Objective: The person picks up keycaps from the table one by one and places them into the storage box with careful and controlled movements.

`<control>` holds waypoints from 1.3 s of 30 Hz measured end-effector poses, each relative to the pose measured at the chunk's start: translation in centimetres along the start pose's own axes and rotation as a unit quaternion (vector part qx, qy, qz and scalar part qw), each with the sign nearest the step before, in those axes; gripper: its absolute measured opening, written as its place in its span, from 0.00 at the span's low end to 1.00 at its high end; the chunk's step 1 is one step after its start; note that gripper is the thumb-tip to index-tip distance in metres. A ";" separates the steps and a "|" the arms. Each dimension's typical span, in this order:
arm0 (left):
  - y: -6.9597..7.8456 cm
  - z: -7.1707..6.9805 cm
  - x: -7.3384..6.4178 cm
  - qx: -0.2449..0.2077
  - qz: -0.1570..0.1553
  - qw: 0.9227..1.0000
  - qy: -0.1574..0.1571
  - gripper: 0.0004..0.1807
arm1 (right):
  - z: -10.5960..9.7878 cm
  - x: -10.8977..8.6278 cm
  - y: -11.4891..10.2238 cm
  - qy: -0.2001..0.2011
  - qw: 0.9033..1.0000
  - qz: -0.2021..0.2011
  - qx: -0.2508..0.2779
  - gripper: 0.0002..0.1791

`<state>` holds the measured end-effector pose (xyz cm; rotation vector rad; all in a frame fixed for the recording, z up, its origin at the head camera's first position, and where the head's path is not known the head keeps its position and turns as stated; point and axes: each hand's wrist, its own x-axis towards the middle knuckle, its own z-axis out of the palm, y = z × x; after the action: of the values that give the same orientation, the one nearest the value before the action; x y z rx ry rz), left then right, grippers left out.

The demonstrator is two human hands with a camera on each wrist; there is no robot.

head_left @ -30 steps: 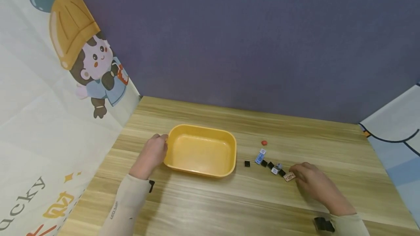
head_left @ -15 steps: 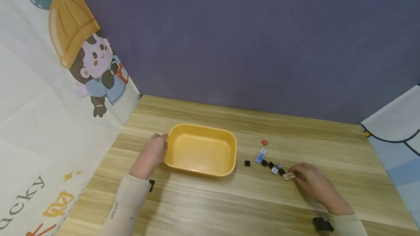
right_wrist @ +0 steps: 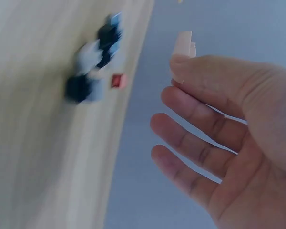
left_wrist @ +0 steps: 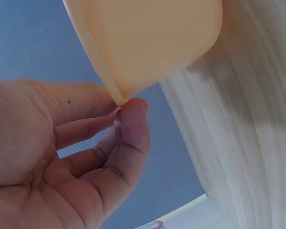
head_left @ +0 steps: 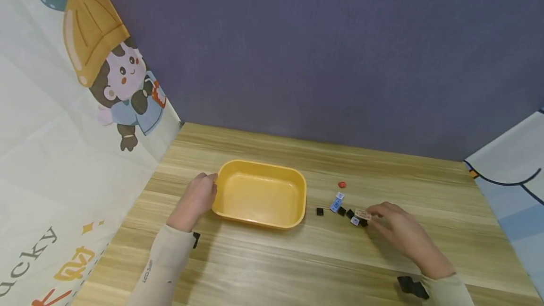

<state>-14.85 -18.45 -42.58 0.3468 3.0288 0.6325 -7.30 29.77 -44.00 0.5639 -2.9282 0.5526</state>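
At the left end of a yellow plastic bin [head_left: 260, 196], my left hand [head_left: 196, 202] pinches the rim between thumb and fingers. The left wrist view shows the bin's wall [left_wrist: 152, 43] rising from that pinch. My right hand [head_left: 401, 235] holds a small flat beige tile [head_left: 362, 214] with printing on it, above a row of small pieces. In the right wrist view the tile [right_wrist: 183, 45] stands out from thumb and forefinger, the other fingers spread below. Under it lie several black squares [head_left: 342, 211], a white printed tile [head_left: 354, 221] and a blue printed tile [head_left: 336, 204].
A small red piece [head_left: 342, 184] lies behind the row, and a lone black square [head_left: 320, 211] sits near the bin's right side. The wooden table [head_left: 272, 268] ends at a dark blue panel [head_left: 323, 60]. A printed cloth [head_left: 63, 155] borders it on the left.
My right hand has raised the beige tile off the table's right side and moved it left and away from me, over the row. The left hand and bin have stayed put.
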 end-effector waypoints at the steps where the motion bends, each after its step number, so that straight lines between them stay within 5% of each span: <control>1: 0.0 0.0 0.0 0.000 -0.001 1.000 -0.001 0.19 | -0.2 0.3 -0.6 0.001 1.000 -0.003 -0.002 0.14; 11: 0.1 0.0 -0.1 -0.002 -0.002 1.000 -0.005 0.19 | -0.2 4.1 -5.7 0.015 0.996 -0.086 -0.005 0.16; 21: 0.0 0.1 0.0 0.002 -0.001 1.000 -0.004 0.19 | 1.2 7.5 -10.3 0.052 0.978 -0.202 0.000 0.16; 28: 0.0 0.2 0.0 0.000 -0.002 1.000 -0.003 0.20 | 1.8 8.1 -11.6 0.049 0.977 -0.207 0.012 0.14; 39: -0.1 0.2 0.1 0.006 -0.001 1.000 0.004 0.19 | 1.9 7.8 -10.7 0.054 0.981 -0.187 0.006 0.20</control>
<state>-14.93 -18.49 -42.78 0.3419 3.0412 0.6177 -10.53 17.20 -40.86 1.0206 -2.6222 0.5314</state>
